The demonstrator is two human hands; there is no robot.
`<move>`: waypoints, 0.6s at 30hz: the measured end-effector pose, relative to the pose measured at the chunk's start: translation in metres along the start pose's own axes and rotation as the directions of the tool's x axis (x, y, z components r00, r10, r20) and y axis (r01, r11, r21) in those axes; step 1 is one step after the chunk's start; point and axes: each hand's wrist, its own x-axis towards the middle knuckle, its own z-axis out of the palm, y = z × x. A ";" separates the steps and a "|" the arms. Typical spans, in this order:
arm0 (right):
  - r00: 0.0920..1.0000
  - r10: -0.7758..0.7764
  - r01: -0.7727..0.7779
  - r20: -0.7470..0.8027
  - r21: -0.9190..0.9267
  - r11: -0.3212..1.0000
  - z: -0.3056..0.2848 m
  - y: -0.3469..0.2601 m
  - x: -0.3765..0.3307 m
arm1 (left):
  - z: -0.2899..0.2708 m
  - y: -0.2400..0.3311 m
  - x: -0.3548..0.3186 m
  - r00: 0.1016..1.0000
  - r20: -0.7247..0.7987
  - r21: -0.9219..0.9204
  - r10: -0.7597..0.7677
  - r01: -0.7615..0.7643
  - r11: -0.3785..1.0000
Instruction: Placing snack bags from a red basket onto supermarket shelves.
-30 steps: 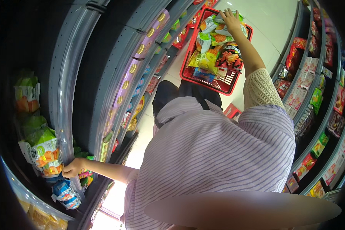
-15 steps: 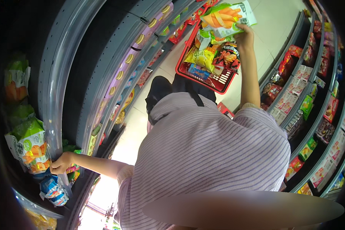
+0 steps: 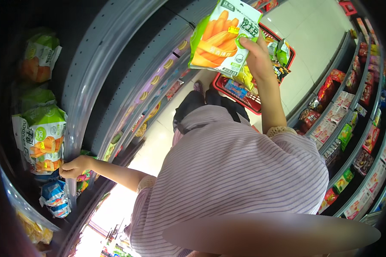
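Observation:
My right hand (image 3: 260, 58) grips a green and white snack bag (image 3: 218, 38) with orange sticks pictured on it, thumb across its front. The bag is held up over the near left part of a red shopping basket (image 3: 236, 104) and hides some of it. Several snack packets, among them a yellow bag (image 3: 245, 79) and a blue packet (image 3: 236, 89), lie in the basket. Far to the left, my left hand (image 3: 76, 166) has its fingers curled over the clear plastic shelf edge (image 3: 73, 145). Beside it on the shelf stand similar green and white bags (image 3: 45, 139).
A blue and white package (image 3: 55, 198) sits on the shelf below my left hand. Grey shelving (image 3: 128, 55) runs along the left. Shelves of packaged snacks (image 3: 343, 137) line the right side. Between them lies a pale tiled floor (image 3: 313, 55).
My right hand has brought the snack bag left and closer, turning its front more toward me. The basket and shelves have shifted in view. My left hand stays at the shelf edge.

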 end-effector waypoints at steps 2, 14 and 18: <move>0.997 -0.039 0.050 0.063 -0.177 0.983 0.022 -0.021 -0.004 | 0.000 0.000 -0.001 1.000 0.005 0.007 0.006 -0.006 1.000; 0.937 -0.030 0.136 0.349 -0.284 0.949 0.146 -0.069 0.021 | -0.001 -0.005 -0.002 0.997 -0.002 -0.043 0.075 -0.075 0.996; 0.889 0.078 0.061 0.451 -0.286 0.956 0.206 -0.070 0.043 | -0.004 -0.004 -0.003 0.996 0.018 -0.057 0.088 -0.087 0.995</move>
